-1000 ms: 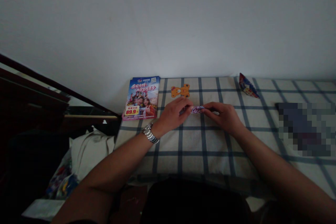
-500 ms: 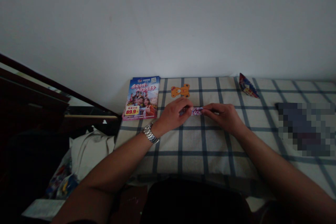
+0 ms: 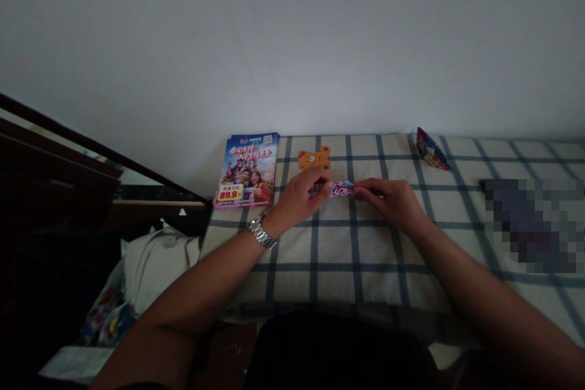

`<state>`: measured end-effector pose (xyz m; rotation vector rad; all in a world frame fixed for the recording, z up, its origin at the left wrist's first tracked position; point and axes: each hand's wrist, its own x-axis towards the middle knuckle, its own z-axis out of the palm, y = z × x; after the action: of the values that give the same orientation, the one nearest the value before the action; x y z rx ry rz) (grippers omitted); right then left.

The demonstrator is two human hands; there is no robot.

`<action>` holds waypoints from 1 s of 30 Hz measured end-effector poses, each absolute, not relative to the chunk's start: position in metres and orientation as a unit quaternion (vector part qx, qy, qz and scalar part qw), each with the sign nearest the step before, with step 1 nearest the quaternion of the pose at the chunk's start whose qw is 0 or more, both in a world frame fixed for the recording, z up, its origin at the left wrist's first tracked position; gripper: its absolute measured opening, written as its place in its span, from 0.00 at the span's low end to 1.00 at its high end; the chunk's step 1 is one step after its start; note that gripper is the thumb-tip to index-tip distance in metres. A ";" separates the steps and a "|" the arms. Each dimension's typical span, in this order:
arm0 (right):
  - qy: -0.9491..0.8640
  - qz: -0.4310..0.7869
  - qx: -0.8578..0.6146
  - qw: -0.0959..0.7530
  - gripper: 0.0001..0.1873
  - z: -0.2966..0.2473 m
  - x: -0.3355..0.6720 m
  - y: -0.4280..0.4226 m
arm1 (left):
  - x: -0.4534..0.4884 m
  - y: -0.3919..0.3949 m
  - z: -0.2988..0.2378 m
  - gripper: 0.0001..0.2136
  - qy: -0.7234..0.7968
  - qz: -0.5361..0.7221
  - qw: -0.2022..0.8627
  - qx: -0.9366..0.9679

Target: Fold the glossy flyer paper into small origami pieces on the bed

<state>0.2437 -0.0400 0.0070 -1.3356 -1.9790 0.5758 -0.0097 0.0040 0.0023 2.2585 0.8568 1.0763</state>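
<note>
A narrow strip of folded printed paper [image 3: 339,188], pink, white and blue, is held level between my two hands over the checked cloth [image 3: 336,244]. My left hand [image 3: 302,195], with a metal watch [image 3: 262,231] on its wrist, pinches the strip's left end and hides part of it. The fingertips of my right hand [image 3: 388,201] pinch the right end. Just beyond my left hand lies a flat orange bear picture [image 3: 314,158]. To its left is a stack of colourful flyers [image 3: 248,173] marked 89.9.
A folded paper piece [image 3: 432,151] stands at the back right near the wall [image 3: 338,42]. A blurred-out dark item [image 3: 532,225] lies on the far right. White and clear bags [image 3: 158,262] sit low on the left, beside a dark wooden frame [image 3: 55,164].
My left fingers have shifted slightly left along the paper strip, so more of it shows between my hands. The flyers and the other folded paper piece have stayed put.
</note>
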 end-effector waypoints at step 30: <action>-0.781 0.260 -0.453 0.344 0.09 0.007 0.233 -0.045 | -0.005 -0.007 0.003 0.05 0.278 0.303 0.264 0.872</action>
<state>0.2334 -0.0452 0.0070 -1.1762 -2.0287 0.6749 -0.0054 -0.0066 0.0031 2.3585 0.7509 0.8195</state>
